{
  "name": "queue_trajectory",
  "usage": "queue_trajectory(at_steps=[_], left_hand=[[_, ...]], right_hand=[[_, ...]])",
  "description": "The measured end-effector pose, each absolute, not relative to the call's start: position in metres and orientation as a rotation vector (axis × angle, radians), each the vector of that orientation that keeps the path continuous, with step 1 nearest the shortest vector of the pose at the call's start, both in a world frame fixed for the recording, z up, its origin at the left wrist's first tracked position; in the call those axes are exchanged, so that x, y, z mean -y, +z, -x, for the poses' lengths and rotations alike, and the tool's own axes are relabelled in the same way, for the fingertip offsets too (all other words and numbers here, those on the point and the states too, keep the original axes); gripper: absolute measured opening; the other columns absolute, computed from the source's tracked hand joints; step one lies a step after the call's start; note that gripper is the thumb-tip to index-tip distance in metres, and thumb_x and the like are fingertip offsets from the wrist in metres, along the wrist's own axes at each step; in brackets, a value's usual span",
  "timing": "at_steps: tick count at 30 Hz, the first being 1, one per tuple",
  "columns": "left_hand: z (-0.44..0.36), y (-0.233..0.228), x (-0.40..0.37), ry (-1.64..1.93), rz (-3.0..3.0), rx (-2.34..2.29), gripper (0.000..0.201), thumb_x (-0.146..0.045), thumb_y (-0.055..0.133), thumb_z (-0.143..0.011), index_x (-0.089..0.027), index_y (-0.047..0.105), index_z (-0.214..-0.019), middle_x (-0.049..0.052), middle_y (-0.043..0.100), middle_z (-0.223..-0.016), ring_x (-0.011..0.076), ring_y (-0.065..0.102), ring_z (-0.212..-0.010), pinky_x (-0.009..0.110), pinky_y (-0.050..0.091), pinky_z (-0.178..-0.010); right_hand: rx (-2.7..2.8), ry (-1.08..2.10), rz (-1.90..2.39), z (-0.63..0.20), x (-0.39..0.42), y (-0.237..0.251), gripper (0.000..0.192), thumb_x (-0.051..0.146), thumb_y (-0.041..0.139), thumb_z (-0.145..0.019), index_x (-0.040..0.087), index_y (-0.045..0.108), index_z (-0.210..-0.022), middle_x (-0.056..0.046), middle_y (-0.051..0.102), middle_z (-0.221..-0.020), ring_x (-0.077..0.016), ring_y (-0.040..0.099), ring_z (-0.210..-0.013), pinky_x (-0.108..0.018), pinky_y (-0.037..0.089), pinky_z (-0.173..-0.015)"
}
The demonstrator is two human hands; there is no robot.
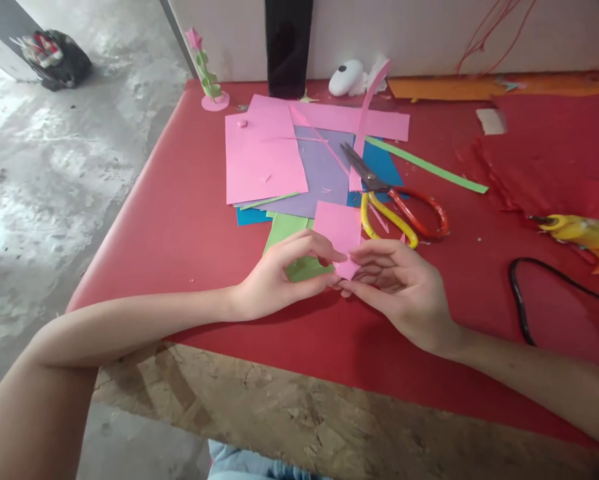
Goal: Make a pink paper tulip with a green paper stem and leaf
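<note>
We hold a small pink paper piece (340, 233) between our 2 hands, low over the near middle of the red tabletop (179, 220). Our left hand (279, 277) comes in from the left, its grip pressed together on the lower left edge of the piece, thumb below and fingers curled over the top. Our right hand (396, 283) meets it from the right, its grip pinching the lower corner of the same piece, where the paper seems to be folded into a point, though the fingers hide much of that corner. The fingertips of both hands nearly touch each other there.

The upper part of the pink piece stands free above our fingers, tilted away from us. Just behind and under our left hand lies a green sheet (286, 233). Beyond it rests a loose stack of coloured sheets: a large pink sheet (262, 157) on top, a purple sheet (324, 177) beside it, and blue paper showing below. Scissors (394, 200) with 1 yellow and 1 red handle lie just beyond our right hand, blades pointing away across the stack. A long green strip (429, 167) lies further right. A black cable (522, 300) curves on the tabletop to the right, well apart from our hands, and a yellow tool (579, 233) sits near the right edge.
</note>
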State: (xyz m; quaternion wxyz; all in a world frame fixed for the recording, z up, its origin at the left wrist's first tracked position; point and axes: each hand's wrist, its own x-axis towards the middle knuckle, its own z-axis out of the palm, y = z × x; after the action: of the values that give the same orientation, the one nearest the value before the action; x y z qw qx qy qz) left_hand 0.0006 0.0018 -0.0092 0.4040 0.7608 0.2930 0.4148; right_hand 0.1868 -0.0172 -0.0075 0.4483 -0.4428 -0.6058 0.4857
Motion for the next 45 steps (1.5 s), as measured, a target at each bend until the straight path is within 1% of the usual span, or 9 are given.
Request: queue_trajectory(at_steps=[3,7,13,19,23,27,32,36,45], left_hand=[[-0.002,-0.010,0.001,1.004,-1.738,-0.728,0.010,-0.018,0.062,-0.082,-0.017,0.060,-0.092,0.004,0.061,-0.093,0.0110,0.059,-0.086,0.026,0.049,-0.080],[-0.006,-0.011,0.003,0.959,-1.440,-0.714,0.010,-0.018,0.064,-0.080,-0.017,0.061,-0.089,0.003,0.060,-0.092,0.0110,0.057,-0.086,0.026,0.046,-0.078],[-0.010,-0.012,0.005,0.947,-1.301,-0.682,0.014,-0.027,0.065,-0.080,-0.017,0.057,-0.085,0.002,0.057,-0.088,0.0096,0.055,-0.075,0.024,0.048,-0.067],[-0.012,-0.009,0.006,0.932,-1.245,-0.711,0.017,-0.030,0.065,-0.079,-0.016,0.055,-0.083,0.002,0.058,-0.084,0.0106,0.057,-0.076,0.026,0.049,-0.073],[-0.010,-0.007,0.003,0.956,-1.243,-0.763,0.015,-0.025,0.055,-0.085,-0.019,0.054,-0.099,0.002,0.057,-0.092,0.0101,0.058,-0.078,0.025,0.049,-0.073],[-0.006,-0.007,-0.003,1.016,-1.405,-0.842,0.018,-0.022,0.045,-0.089,-0.020,0.050,-0.106,0.006,0.057,-0.104,0.0129,0.058,-0.095,0.028,0.048,-0.082],[-0.004,-0.007,-0.008,1.030,-1.605,-0.834,0.016,-0.018,0.054,-0.082,-0.019,0.057,-0.098,0.007,0.059,-0.105,0.0161,0.054,-0.103,0.031,0.046,-0.088],[-0.005,-0.002,-0.006,0.984,-1.784,-0.836,0.018,-0.017,0.056,-0.080,-0.018,0.060,-0.098,0.007,0.062,-0.104,0.0167,0.057,-0.100,0.031,0.047,-0.087],[-0.007,0.003,-0.001,0.851,-1.607,-0.877,0.024,-0.031,0.066,-0.077,-0.014,0.062,-0.093,0.009,0.065,-0.097,0.0156,0.059,-0.089,0.032,0.048,-0.085]], right_hand=[[1.562,1.147,1.081,-0.188,0.017,-0.010,0.025,0.019,0.072,-0.070,0.021,0.060,-0.092,0.000,0.069,-0.081,-0.0105,0.068,-0.065,-0.017,0.060,-0.057],[1.613,1.062,1.054,-0.187,0.016,-0.013,0.022,0.017,0.072,-0.070,0.022,0.061,-0.089,0.000,0.071,-0.082,-0.0127,0.069,-0.070,-0.021,0.061,-0.062],[1.646,0.946,0.980,-0.186,0.016,-0.016,0.016,0.020,0.070,-0.073,0.022,0.061,-0.086,-0.001,0.072,-0.079,-0.0147,0.069,-0.065,-0.024,0.061,-0.059],[1.667,0.885,0.970,-0.183,0.015,-0.020,0.017,0.019,0.071,-0.072,0.022,0.061,-0.084,0.001,0.070,-0.075,-0.0129,0.068,-0.062,-0.022,0.059,-0.057],[1.650,0.842,1.034,-0.186,0.010,-0.015,0.020,0.021,0.072,-0.071,0.021,0.058,-0.085,0.002,0.066,-0.074,-0.0103,0.065,-0.059,-0.019,0.055,-0.052],[1.636,0.777,1.115,-0.190,0.004,-0.009,0.022,0.022,0.072,-0.071,0.021,0.053,-0.084,0.002,0.063,-0.075,-0.0095,0.062,-0.060,-0.019,0.052,-0.050],[1.707,0.748,1.121,-0.187,0.000,-0.010,0.021,0.030,0.069,-0.073,0.022,0.053,-0.084,0.003,0.060,-0.071,-0.0089,0.058,-0.056,-0.019,0.049,-0.046],[1.795,0.708,1.084,-0.185,0.003,-0.012,0.016,0.025,0.066,-0.075,0.022,0.055,-0.086,0.004,0.059,-0.064,-0.0090,0.056,-0.052,-0.020,0.048,-0.045],[1.936,0.453,0.924,-0.188,0.006,-0.005,0.015,0.016,0.065,-0.076,0.023,0.058,-0.087,0.002,0.066,-0.073,-0.0086,0.055,-0.053,-0.021,0.048,-0.048]])
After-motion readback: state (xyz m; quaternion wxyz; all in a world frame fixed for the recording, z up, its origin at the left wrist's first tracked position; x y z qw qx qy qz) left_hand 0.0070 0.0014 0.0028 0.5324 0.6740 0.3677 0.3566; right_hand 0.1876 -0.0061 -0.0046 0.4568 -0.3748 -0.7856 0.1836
